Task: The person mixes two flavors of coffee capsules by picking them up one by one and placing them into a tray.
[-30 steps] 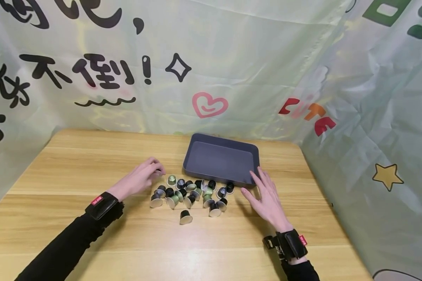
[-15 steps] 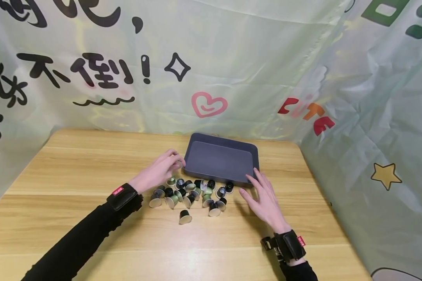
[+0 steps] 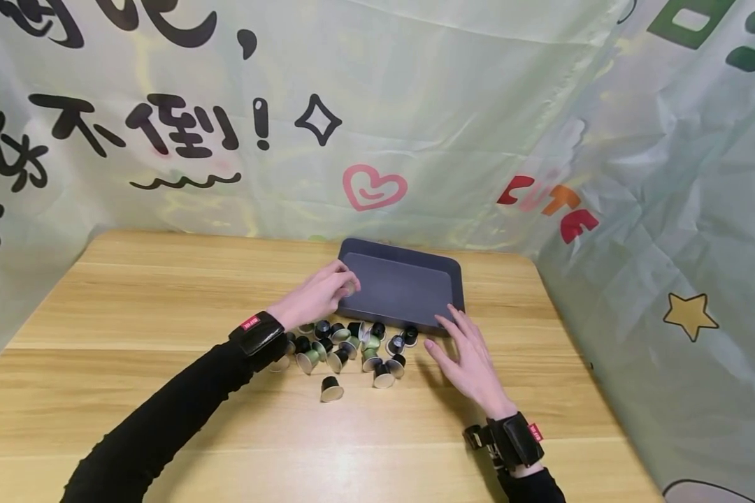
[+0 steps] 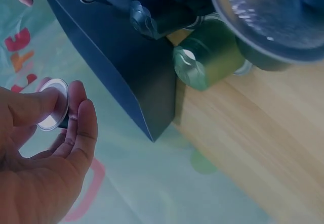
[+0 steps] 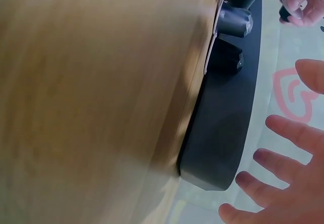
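My left hand (image 3: 321,291) pinches a coffee capsule (image 4: 54,105) between thumb and fingers, above the left end of the dark grey tray (image 3: 403,279). In the left wrist view its round pale lid faces the thumb; a dark bit of its body shows behind. My right hand (image 3: 472,360) hovers by the tray's near right corner, its fingers spread and nothing in them. Between the hands and in front of the tray lie several coffee capsules (image 3: 338,360), black, green and grey-blue, some on their sides. My left forearm partly covers those at the left.
One black capsule (image 3: 331,389) lies apart, nearer to me than the group. Behind the wooden table (image 3: 226,419) hangs a printed pale green cloth (image 3: 453,105), which also runs along the right side.
My left hand has moved right, from left of the capsules to over the tray's left end, carrying the capsule. My right hand has barely moved.
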Available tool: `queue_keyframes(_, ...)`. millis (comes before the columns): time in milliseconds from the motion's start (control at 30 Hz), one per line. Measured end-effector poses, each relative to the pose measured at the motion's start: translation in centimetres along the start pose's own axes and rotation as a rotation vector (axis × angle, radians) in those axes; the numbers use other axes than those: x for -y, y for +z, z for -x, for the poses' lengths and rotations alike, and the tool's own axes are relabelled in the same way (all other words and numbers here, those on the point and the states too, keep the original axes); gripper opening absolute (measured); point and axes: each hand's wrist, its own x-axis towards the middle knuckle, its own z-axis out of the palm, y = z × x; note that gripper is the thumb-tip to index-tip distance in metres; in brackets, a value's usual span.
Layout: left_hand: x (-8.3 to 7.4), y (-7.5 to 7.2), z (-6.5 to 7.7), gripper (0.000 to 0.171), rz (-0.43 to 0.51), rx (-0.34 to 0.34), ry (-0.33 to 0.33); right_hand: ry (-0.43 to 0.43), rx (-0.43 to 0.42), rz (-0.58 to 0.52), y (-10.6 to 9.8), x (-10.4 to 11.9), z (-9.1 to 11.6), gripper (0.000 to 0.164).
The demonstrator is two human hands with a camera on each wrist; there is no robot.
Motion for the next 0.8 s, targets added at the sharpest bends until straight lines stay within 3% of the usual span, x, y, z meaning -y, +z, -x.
queue_keyframes(367, -0.1, 1.4, -1.6, 0.027, -0.068, 0.072, -0.003, -0.071, -0.023, -0.023, 0.1, -0.2, 0.1, 0.05)
queue_keyframes(600, 0.7, 2.2, -2.2, 0.027, -0.113, 0.107, -0.004, -0.079, -0.028, -0.026, 0.0, 0.1, 0.1, 0.044)
queue_keyframes(800, 1.2, 2.4, -2.5, 0.029, -0.136, 0.13, 0.0, -0.12, -0.117, -0.032, 0.2, 0.0, -0.1, 0.034)
